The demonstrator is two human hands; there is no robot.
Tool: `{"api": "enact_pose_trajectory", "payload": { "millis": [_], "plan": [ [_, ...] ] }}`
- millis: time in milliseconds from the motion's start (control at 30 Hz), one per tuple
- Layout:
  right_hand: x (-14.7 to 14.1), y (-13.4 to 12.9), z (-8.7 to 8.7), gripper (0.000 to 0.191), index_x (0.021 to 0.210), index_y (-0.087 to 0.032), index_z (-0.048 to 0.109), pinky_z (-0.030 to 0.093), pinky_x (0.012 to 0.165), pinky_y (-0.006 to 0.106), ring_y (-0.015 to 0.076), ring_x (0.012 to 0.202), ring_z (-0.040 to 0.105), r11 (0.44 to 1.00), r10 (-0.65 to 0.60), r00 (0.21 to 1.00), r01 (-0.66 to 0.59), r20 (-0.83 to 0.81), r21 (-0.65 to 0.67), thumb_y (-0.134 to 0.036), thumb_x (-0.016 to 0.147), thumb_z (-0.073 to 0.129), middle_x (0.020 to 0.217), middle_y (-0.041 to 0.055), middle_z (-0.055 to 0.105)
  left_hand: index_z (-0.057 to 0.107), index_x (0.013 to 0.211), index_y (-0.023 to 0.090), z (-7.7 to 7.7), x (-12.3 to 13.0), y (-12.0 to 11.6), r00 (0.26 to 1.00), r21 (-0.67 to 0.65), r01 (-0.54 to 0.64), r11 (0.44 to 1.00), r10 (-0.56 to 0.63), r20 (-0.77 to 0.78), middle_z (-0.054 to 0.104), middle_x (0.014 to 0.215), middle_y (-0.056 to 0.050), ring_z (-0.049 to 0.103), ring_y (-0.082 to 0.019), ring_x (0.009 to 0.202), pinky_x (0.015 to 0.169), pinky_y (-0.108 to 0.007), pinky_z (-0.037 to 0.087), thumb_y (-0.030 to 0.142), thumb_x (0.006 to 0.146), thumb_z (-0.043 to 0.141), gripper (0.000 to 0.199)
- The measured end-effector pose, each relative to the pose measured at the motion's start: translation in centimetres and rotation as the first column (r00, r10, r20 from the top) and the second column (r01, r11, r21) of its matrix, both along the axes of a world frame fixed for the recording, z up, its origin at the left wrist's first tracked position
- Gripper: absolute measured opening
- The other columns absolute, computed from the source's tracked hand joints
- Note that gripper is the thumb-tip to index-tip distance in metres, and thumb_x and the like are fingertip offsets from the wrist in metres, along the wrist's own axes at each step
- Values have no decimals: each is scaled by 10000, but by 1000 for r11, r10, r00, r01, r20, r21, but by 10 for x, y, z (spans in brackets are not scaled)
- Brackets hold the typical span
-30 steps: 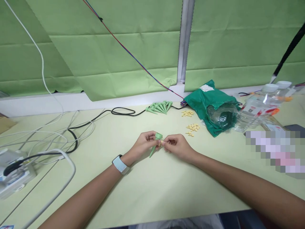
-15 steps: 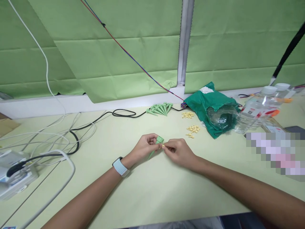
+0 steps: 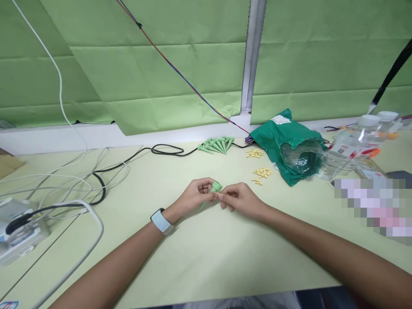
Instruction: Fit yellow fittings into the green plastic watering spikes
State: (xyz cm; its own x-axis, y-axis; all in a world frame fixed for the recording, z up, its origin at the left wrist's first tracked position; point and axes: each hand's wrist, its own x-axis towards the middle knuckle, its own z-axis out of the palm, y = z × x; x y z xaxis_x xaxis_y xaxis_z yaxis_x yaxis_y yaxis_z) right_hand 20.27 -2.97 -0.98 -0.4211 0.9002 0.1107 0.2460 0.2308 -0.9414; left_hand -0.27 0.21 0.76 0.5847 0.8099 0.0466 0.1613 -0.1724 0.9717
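My left hand (image 3: 198,193) is closed around a green plastic spike (image 3: 216,186); its wide head shows above the fingers and its thin tip points down to the left. Against the spike's side, my right hand (image 3: 240,198) pinches a small yellow piece (image 3: 219,195), mostly covered by the fingertips. Beyond the hands lie two loose groups of small yellow pegs: a farther pile (image 3: 254,153) and a nearer pile (image 3: 263,172). Several more green spikes (image 3: 219,144) lie together at the back of the table.
A torn green plastic bag (image 3: 286,137) lies at the back right, beside clear water bottles (image 3: 350,141). Black cable (image 3: 167,150) runs along the back. White cables and a white power strip (image 3: 25,231) occupy the left. Green sheets (image 3: 161,77) hang behind the table (image 3: 206,266).
My right hand has shifted slightly, with its fingers bunched closer on the small yellow piece, which now shows less. My left hand still holds the spike. The camera view has moved a little.
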Motion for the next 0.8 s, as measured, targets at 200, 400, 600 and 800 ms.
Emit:
{"api": "enact_pose_trajectory", "payload": {
  "millis": [200, 400, 600, 800],
  "plan": [
    [14, 10, 5, 384, 904, -107, 737, 521, 461, 251, 134, 550, 625, 869, 173, 936, -292, -306, -399, -483, 826, 734, 819, 101, 744, 710, 1047, 142, 5, 4, -5, 999, 27, 2, 1000, -1, -34, 677, 821, -58, 592, -158, 727, 664, -282, 458, 357, 846, 736, 296],
    [15, 6, 4, 435, 754, -99, 744, 556, 494, 250, 135, 507, 634, 922, 175, 966, -229, -191, -313, -527, 827, 727, 624, 60, 684, 732, 1041, 152, 5, 3, -7, 998, 60, -5, 998, 9, -65, 599, 728, -9, 501, -128, 647, 586, -253, 383, 375, 824, 745, 311],
    [8, -2, 3, 359, 672, -151, 677, 459, 493, 238, 126, 489, 589, 999, 38, 997, -37, 72, -4, -373, 938, 583, 564, 20, 629, 718, 963, 153, 0, 3, -5, 993, 125, -68, 990, 79, -89, 521, 671, 20, 449, -112, 615, 552, -245, 329, 389, 833, 729, 269],
    [-1, -5, -4, 241, 684, -165, 625, 369, 580, 244, 112, 596, 509, 887, -196, 973, 123, 122, 444, -251, 909, 612, 641, 0, 592, 704, 988, 153, -5, 3, -1, 992, 126, -105, 986, 113, -50, 552, 724, 1, 518, -133, 671, 593, -250, 388, 383, 820, 738, 287]
  ]
}}
